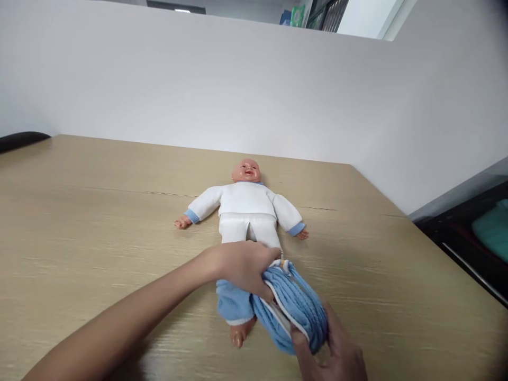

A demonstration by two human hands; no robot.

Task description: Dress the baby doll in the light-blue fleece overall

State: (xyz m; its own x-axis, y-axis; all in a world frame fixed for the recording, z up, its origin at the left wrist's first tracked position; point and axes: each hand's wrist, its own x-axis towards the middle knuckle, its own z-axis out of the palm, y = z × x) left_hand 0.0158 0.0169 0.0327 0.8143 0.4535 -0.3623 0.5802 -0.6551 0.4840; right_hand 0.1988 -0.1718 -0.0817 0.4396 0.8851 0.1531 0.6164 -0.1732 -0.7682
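A baby doll (248,198) lies on its back with its head at the far side, dressed in a white top and white legwear with blue cuffs. Blue towelling cloth with white edging, apparently trousers (296,301), is bunched in folds at its leg on the right. One foot (238,334) sticks out below a blue cuff; the other is hidden. My left hand (250,264) reaches across the doll's legs and pinches the upper left edge of the folds. With thumb and fingers closed, my right hand (327,349) grips their lower right end.
A wooden table (119,227) with seams across its top carries the doll. Behind it rises a pale wall (198,84). A black object (24,140) shows at the far left edge, and a dark item with green cloth (492,227) stands at right.
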